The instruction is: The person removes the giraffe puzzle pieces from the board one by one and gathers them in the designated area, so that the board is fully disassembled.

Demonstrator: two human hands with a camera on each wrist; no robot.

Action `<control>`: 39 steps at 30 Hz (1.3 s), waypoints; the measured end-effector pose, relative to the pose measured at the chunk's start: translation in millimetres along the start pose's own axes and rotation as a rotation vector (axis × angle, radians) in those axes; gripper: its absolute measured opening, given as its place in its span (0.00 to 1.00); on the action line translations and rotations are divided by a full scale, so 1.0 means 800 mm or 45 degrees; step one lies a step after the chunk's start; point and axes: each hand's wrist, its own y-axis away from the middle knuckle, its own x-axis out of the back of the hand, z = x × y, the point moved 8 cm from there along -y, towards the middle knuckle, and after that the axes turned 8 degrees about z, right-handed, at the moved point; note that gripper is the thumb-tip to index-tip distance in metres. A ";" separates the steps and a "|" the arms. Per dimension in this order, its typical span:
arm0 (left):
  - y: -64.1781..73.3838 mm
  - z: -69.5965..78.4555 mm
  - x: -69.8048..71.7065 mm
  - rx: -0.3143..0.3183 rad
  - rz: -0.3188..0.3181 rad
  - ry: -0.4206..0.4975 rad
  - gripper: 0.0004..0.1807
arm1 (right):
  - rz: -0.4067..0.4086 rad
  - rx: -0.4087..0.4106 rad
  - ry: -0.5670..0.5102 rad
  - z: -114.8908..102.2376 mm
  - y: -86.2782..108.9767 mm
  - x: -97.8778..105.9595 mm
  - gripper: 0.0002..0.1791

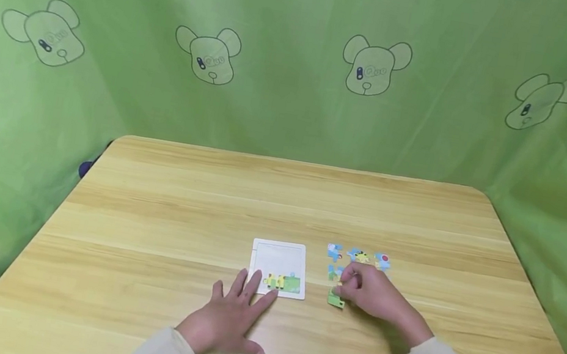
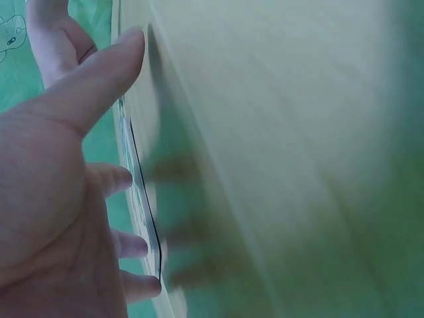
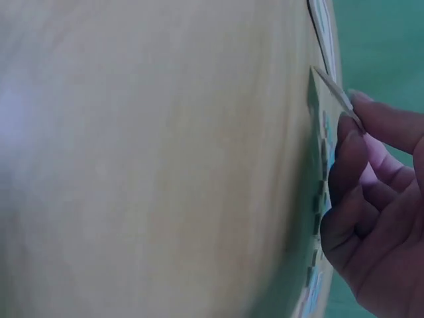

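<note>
A white puzzle board [image 1: 278, 258] lies on the table, with joined yellow and green puzzle pieces [image 1: 292, 285] along its lower right. My left hand [image 1: 226, 322] has its fingers spread, fingertips at the board's lower left edge. In the left wrist view, the fingertips of my left hand [image 2: 59, 165] line up along the board's rim. My right hand [image 1: 368, 291], to the right of the board, pinches a green puzzle piece [image 1: 335, 300] between thumb and finger. The right wrist view shows this piece [image 3: 338, 93] edge-on and tilted, one end raised by the fingertips.
Several loose puzzle pieces lie beyond the right hand, among them a blue one with a red spot [image 1: 383, 261], a blue and yellow one [image 1: 360, 256] and a blue and white one [image 1: 334, 252]. A green curtain [image 1: 282, 115] hangs behind the wooden table [image 1: 174, 197].
</note>
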 end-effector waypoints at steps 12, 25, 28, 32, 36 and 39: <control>0.001 0.000 0.002 -0.009 -0.011 -0.004 0.55 | 0.032 0.057 0.111 0.002 -0.001 -0.002 0.12; 0.001 -0.001 -0.002 0.005 -0.029 0.012 0.55 | 0.078 0.051 0.185 0.002 0.000 0.001 0.13; 0.002 -0.001 -0.002 0.007 -0.030 0.017 0.55 | 0.081 0.054 0.182 0.001 0.001 0.000 0.14; 0.002 -0.002 -0.002 0.007 -0.030 0.013 0.55 | 0.080 0.048 0.173 0.001 0.001 0.000 0.14; 0.003 -0.002 -0.002 0.009 -0.031 0.005 0.55 | 0.075 0.032 0.183 0.002 0.001 -0.001 0.13; 0.003 -0.002 -0.001 0.011 -0.030 0.005 0.55 | 0.073 0.024 0.188 0.002 0.001 0.000 0.13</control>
